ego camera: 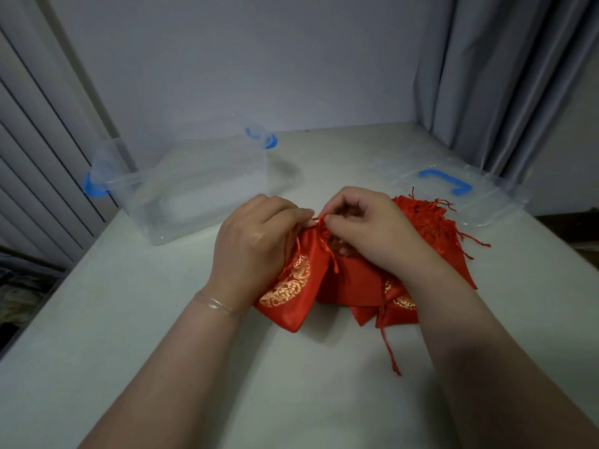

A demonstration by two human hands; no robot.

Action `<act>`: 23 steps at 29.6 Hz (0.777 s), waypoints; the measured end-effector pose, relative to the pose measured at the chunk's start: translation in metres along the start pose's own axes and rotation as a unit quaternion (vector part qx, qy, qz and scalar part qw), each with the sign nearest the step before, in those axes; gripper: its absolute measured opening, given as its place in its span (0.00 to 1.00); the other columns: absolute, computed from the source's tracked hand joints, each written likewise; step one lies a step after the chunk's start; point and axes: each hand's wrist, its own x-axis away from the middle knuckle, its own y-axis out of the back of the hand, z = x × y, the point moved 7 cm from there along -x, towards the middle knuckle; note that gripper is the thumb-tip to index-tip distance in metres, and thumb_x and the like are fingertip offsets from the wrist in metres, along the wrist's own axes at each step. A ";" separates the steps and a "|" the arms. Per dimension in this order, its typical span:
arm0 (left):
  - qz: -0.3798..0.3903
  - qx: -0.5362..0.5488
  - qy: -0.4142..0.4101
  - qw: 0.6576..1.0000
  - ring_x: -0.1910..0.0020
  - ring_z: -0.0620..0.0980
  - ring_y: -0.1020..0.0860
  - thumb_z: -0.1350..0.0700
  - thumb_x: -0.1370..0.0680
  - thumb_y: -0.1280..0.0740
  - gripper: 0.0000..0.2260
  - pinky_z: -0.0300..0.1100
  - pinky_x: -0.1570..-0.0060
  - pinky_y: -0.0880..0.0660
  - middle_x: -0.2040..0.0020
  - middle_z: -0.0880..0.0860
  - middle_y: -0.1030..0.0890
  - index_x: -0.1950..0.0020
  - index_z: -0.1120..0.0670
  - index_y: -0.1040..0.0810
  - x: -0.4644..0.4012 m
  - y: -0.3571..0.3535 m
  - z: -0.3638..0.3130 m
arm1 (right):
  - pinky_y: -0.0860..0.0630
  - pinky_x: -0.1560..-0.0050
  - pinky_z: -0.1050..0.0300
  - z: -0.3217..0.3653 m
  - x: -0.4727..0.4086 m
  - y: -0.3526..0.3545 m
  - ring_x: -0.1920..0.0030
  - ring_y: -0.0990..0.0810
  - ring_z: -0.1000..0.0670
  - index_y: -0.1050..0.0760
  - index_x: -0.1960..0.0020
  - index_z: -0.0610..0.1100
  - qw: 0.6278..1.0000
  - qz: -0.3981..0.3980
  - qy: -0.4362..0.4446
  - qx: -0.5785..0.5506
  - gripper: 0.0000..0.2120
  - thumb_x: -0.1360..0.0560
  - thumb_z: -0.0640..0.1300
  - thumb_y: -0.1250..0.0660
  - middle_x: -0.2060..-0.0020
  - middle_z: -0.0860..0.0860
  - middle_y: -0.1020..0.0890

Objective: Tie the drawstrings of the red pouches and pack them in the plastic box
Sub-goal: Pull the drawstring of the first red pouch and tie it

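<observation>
A: How far along is the packing?

B: Early, I'd say. The plastic box (181, 186) stands open at the left of the table (129, 319), and I can see no pouch inside it. Its lid (453, 189) lies apart at the right, behind the pile.

A: And the tying?

B: One pouch (293, 286) is being worked on in the middle. The left hand (256, 244) pinches the drawstring (319, 218) at the gathered mouth, and the right hand (366, 228) pinches the same cord from the other side, fingertips nearly meeting.

A: Is the knot made?

B: Can't tell; the fingers hide it. The mouth looks cinched, though.

A: What remains?

B: A heap of other pouches (421, 218) lies just beside and under the right hand, cords trailing loose, so they appear untied. I'd judge nearly everything is left: finish this knot, tie the rest, then move all of them into the box
</observation>
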 end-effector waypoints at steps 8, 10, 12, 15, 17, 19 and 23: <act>0.032 -0.054 0.007 0.998 0.64 0.55 0.25 0.56 0.21 0.36 0.09 0.48 0.65 0.33 0.63 0.51 0.21 0.60 0.54 0.20 -0.005 0.005 -0.002 | 0.28 0.63 0.53 0.001 -0.001 0.005 0.67 0.26 0.52 0.27 0.58 0.47 0.967 -0.080 0.032 0.239 0.02 0.29 0.45 0.36 0.71 0.56 0.26; 0.043 -0.050 -0.010 0.998 0.63 0.54 0.26 0.55 0.20 0.37 0.10 0.47 0.64 0.34 0.63 0.50 0.21 0.60 0.54 0.20 -0.006 0.004 -0.004 | 0.27 0.63 0.53 -0.005 -0.003 0.007 0.68 0.26 0.52 0.27 0.60 0.45 0.982 -0.074 -0.002 0.174 0.03 0.28 0.44 0.36 0.72 0.55 0.26; 0.060 -0.042 -0.025 0.997 0.62 0.54 0.27 0.53 0.19 0.38 0.11 0.47 0.62 0.33 0.61 0.50 0.21 0.58 0.55 0.21 -0.005 0.000 -0.004 | 0.28 0.65 0.54 -0.012 -0.004 0.007 0.70 0.27 0.52 0.26 0.60 0.42 0.996 -0.061 -0.047 0.050 0.04 0.28 0.41 0.36 0.72 0.52 0.26; 0.072 -0.027 -0.029 0.997 0.60 0.54 0.26 0.52 0.19 0.37 0.11 0.48 0.61 0.31 0.60 0.51 0.21 0.57 0.56 0.21 -0.004 -0.005 -0.004 | 0.35 0.73 0.63 -0.020 -0.004 0.005 0.73 0.32 0.56 0.26 0.62 0.45 0.989 -0.050 -0.105 -0.086 0.05 0.27 0.40 0.36 0.73 0.52 0.29; 0.070 -0.016 -0.028 0.997 0.60 0.55 0.26 0.53 0.20 0.36 0.10 0.50 0.61 0.30 0.59 0.51 0.21 0.57 0.56 0.21 -0.003 -0.005 -0.005 | 0.39 0.78 0.67 -0.020 -0.005 0.001 0.75 0.34 0.57 0.25 0.62 0.45 0.983 -0.046 -0.119 -0.132 0.07 0.26 0.39 0.37 0.74 0.52 0.30; 0.066 0.003 -0.024 0.998 0.61 0.55 0.27 0.54 0.21 0.36 0.09 0.50 0.61 0.30 0.58 0.52 0.21 0.57 0.57 0.21 -0.004 -0.004 -0.007 | 0.39 0.79 0.68 -0.018 -0.005 -0.002 0.76 0.33 0.57 0.25 0.62 0.45 0.980 -0.040 -0.116 -0.157 0.08 0.26 0.38 0.38 0.72 0.52 0.28; 0.064 0.070 0.008 0.995 0.59 0.53 0.28 0.55 0.21 0.37 0.10 0.47 0.60 0.30 0.57 0.53 0.24 0.56 0.59 0.22 -0.004 -0.003 -0.010 | 0.35 0.73 0.63 -0.014 -0.007 -0.004 0.74 0.32 0.56 0.25 0.60 0.46 0.995 -0.017 -0.050 -0.089 0.08 0.25 0.36 0.36 0.71 0.49 0.26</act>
